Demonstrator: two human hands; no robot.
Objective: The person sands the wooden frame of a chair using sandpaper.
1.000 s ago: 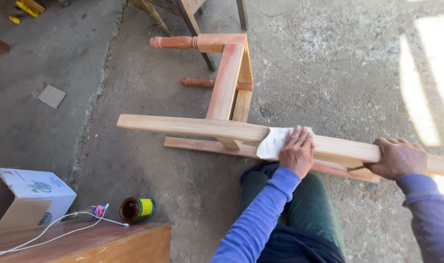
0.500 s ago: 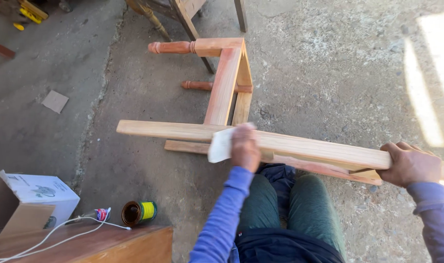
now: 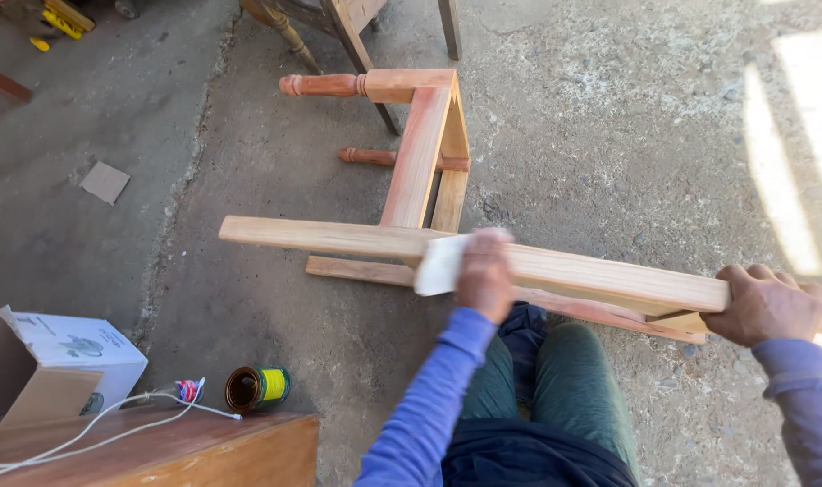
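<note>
The left hand presses a white sanding sheet onto the wooden rail, fingers curled over it. The right hand grips the rail's near end, fingers wrapped closed.

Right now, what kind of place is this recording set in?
Probably an informal woodworking or furniture-repair yard: rough concrete floor, an unfinished wooden frame lying on it, and the left hand pressing a white sheet on a long board.
</note>
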